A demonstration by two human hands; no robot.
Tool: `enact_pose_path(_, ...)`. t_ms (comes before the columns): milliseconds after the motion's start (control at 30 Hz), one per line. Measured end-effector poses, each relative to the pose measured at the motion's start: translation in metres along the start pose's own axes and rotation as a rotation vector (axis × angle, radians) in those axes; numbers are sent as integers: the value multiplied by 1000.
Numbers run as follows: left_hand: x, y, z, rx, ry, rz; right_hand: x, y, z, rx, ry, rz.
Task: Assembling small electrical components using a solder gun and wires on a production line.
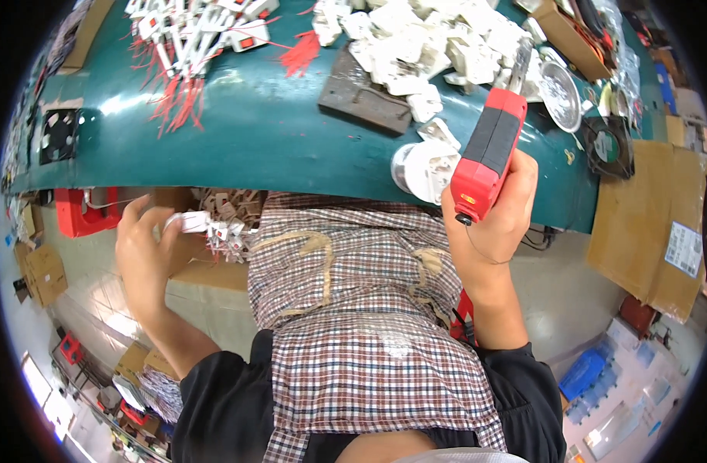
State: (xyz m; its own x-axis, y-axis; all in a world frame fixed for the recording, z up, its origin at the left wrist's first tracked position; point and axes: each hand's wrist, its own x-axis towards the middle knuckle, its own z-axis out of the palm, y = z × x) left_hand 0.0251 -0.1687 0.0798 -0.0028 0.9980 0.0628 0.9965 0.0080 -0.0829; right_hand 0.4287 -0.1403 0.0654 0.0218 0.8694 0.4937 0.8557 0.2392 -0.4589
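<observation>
My right hand is closed around a red and black handheld power tool, shaped like a cordless screwdriver. Its long silver shaft points away toward a heap of white plastic housings. Just left of the tool, a round white plastic part lies near the table's front edge. Below that edge, my left hand has its fingers apart. A white plastic piece is right at its fingertips; whether they touch it I cannot tell. Under it, an open cardboard box holds several white parts with red wires.
On the green table are white parts with red wires, a dark metal block, a metal bowl and two black fans. A large cardboard sheet stands at the right. A red stool is at the left.
</observation>
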Motion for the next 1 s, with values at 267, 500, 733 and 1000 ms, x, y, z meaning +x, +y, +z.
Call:
enact_pose_path(267, 102, 67, 20, -583, 179, -132, -15, -3, 16, 10, 45, 31)
enact_pose_path(500, 211, 68, 66, -668, 426, -216, -22, -9, -1, 111, 24, 11)
enact_pose_path(733, 254, 55, 85, -490, 405, -227, -36, 1, -21, 289, 74, 252)
enact_pose_path(1000, 208, 87, 4, -1464, 492, 12, -41, 17, -35, 201, -7, 211)
